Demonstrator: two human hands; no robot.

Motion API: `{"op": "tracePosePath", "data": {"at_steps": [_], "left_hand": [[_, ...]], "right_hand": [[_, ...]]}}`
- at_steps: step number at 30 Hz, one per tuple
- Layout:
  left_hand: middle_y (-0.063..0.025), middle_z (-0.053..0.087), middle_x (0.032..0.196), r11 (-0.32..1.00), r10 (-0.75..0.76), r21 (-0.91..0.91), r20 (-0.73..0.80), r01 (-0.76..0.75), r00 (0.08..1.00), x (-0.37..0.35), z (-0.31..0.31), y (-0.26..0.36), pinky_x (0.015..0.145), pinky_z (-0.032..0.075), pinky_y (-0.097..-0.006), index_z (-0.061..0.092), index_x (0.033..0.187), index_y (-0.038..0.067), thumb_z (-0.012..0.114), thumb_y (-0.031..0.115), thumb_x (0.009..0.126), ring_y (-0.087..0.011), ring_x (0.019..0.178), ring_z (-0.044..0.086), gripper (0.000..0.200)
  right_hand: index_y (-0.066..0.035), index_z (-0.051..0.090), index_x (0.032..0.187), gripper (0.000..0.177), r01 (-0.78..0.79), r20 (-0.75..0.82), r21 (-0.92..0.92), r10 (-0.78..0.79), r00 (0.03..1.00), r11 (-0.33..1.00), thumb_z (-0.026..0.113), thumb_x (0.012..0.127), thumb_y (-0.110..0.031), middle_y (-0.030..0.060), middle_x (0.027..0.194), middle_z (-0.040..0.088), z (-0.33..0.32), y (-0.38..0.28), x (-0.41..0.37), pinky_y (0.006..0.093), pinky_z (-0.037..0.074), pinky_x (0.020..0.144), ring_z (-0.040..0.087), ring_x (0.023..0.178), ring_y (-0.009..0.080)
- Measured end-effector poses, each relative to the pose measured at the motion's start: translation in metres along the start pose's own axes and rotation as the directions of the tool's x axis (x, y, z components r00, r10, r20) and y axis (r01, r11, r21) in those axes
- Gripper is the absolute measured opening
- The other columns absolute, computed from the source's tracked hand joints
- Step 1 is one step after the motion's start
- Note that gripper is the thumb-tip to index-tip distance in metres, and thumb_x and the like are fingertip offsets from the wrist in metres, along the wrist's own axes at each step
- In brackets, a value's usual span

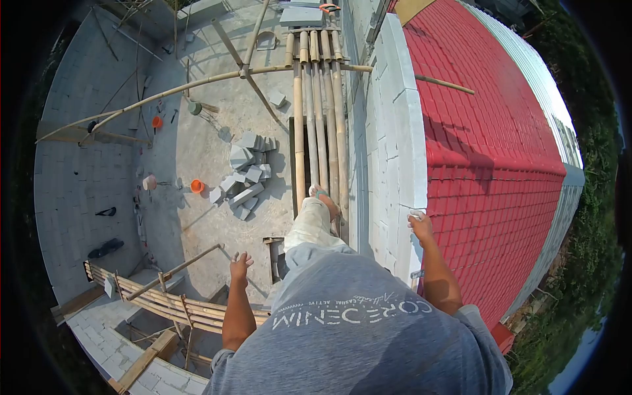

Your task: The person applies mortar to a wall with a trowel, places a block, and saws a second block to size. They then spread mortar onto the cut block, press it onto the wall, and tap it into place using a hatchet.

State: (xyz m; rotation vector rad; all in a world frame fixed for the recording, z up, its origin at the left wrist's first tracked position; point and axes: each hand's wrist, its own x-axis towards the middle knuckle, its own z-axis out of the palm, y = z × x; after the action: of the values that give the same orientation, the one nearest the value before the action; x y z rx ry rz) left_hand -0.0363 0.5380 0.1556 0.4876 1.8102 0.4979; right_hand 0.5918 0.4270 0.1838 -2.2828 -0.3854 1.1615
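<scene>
My left hand [241, 266] is raised in the air over the floor far below, its fingers apart and holding nothing. On the right, my right hand [419, 224] is at the top edge of the white block wall [400, 151], fingers bent; whether they hold anything small cannot be made out. Beneath me a walkway of bamboo poles [316, 131] runs forward along the wall, with one sandalled foot [324, 199] on it.
Far below lie a pile of grey blocks [243, 178] and an orange bucket [197, 186]. A long bamboo pole [197, 82] crosses ahead. Right of the wall is a red tiled roof [487, 131]. More bamboo scaffolding [191, 309] stands at lower left.
</scene>
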Motion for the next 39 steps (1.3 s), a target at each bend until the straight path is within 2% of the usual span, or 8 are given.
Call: {"op": "tracePosePath", "data": {"at_steps": [6, 8, 16, 19, 22, 27, 33, 39], "left_hand": [[-0.0234, 0.065, 0.119, 0.994, -0.091, 0.058, -0.04, 0.093, 0.995, -0.006, 0.002, 0.067, 0.095, 0.049, -0.0362, 0.027, 0.151, -0.003, 0.067, 0.028, 0.092, -0.0279, 0.097, 0.069, 0.078], [-0.0106, 0.067, 0.122, 0.997, -0.033, 0.067, -0.009, 0.034, 0.999, 0.016, -0.007, 0.075, 0.096, 0.037, -0.0465, 0.03, 0.152, 0.008, 0.064, 0.038, 0.093, -0.0225, 0.1, 0.069, 0.074], [-0.0161, 0.066, 0.122, 0.972, 0.171, -0.144, -0.118, -0.187, 0.978, 0.018, 0.006, 0.122, 0.091, 0.047, -0.0315, 0.034, 0.15, 0.005, 0.064, 0.029, 0.095, -0.0217, 0.102, 0.067, 0.066], [-0.0175, 0.067, 0.12, 0.982, 0.109, -0.14, -0.128, -0.127, 0.986, 0.005, 0.024, 0.116, 0.091, 0.048, -0.0341, 0.035, 0.148, 0.004, 0.063, 0.026, 0.096, -0.0223, 0.099, 0.068, 0.064], [-0.0166, 0.067, 0.123, 0.994, -0.059, -0.097, -0.068, 0.052, 0.996, 0.004, 0.042, 0.103, 0.115, 0.024, -0.0517, 0.028, 0.152, 0.005, 0.064, 0.033, 0.094, -0.0229, 0.099, 0.068, 0.074], [-0.0157, 0.068, 0.122, 0.984, -0.164, -0.068, -0.024, 0.162, 0.986, 0.021, 0.084, 0.121, 0.116, 0.022, -0.0515, 0.026, 0.152, 0.004, 0.064, 0.033, 0.094, -0.0218, 0.095, 0.069, 0.075], [-0.0191, 0.067, 0.12, 1.0, -0.018, 0.008, 0.008, 0.018, 1.0, 0.054, 0.111, 0.201, 0.107, 0.04, -0.0417, 0.029, 0.15, 0.001, 0.064, 0.03, 0.094, -0.0239, 0.096, 0.069, 0.073], [-0.0178, 0.068, 0.117, 0.999, 0.039, -0.035, -0.076, -0.041, 0.996, 0.112, 0.123, 0.277, 0.105, 0.04, -0.0419, 0.028, 0.15, -0.001, 0.064, 0.029, 0.095, -0.0243, 0.093, 0.069, 0.072]], "right_hand": [[-0.007, 0.065, 0.117, 0.033, -0.18, 0.009, 0.073, 0.18, 0.984, 0.981, 0.069, 0.089, -0.022, 0.0044, 0.094, 0.069, 0.005, -0.023, 0.012, 0.0284, 0.049, 0.063, 0.066, 0.078, 0.0146], [-0.008, 0.065, 0.116, 0.031, -0.161, 0.017, 0.087, 0.16, 0.987, 0.983, 0.069, 0.089, -0.022, 0.0044, 0.094, 0.069, 0.01, -0.028, 0.015, 0.0288, 0.05, 0.064, 0.067, 0.078, 0.015], [-0.008, 0.064, 0.114, 0.028, -0.237, 0.179, 0.054, 0.224, 0.958, 0.97, 0.067, 0.09, -0.023, 0.0037, 0.093, 0.067, 0.042, -0.037, 0.035, 0.0292, 0.049, 0.064, 0.065, 0.078, 0.0147], [-0.008, 0.064, 0.112, 0.027, -0.251, 0.237, 0.038, 0.235, 0.943, 0.967, 0.068, 0.09, -0.023, 0.0044, 0.092, 0.067, 0.046, -0.056, 0.049, 0.0279, 0.048, 0.062, 0.064, 0.08, 0.014], [-0.008, 0.064, 0.113, 0.028, -0.228, 0.192, 0.053, 0.214, 0.958, 0.972, 0.069, 0.089, -0.022, 0.0043, 0.092, 0.067, 0.046, -0.091, 0.064, 0.0271, 0.047, 0.061, 0.064, 0.078, 0.0134], [-0.009, 0.063, 0.114, 0.03, -0.205, 0.17, 0.118, 0.183, 0.968, 0.972, 0.068, 0.089, -0.024, 0.0045, 0.096, 0.067, 0.047, -0.119, 0.118, 0.0289, 0.049, 0.064, 0.065, 0.08, 0.0152], [-0.009, 0.065, 0.115, 0.032, -0.19, 0.15, 0.158, 0.167, 0.975, 0.969, 0.071, 0.087, -0.024, 0.0068, 0.097, 0.069, 0.055, -0.162, 0.167, 0.031, 0.051, 0.066, 0.067, 0.08, 0.0171], [-0.007, 0.065, 0.116, 0.034, -0.162, 0.124, 0.148, 0.144, 0.982, 0.976, 0.072, 0.087, -0.024, 0.0064, 0.095, 0.07, 0.056, -0.216, 0.204, 0.0304, 0.05, 0.062, 0.067, 0.076, 0.0165]]}}
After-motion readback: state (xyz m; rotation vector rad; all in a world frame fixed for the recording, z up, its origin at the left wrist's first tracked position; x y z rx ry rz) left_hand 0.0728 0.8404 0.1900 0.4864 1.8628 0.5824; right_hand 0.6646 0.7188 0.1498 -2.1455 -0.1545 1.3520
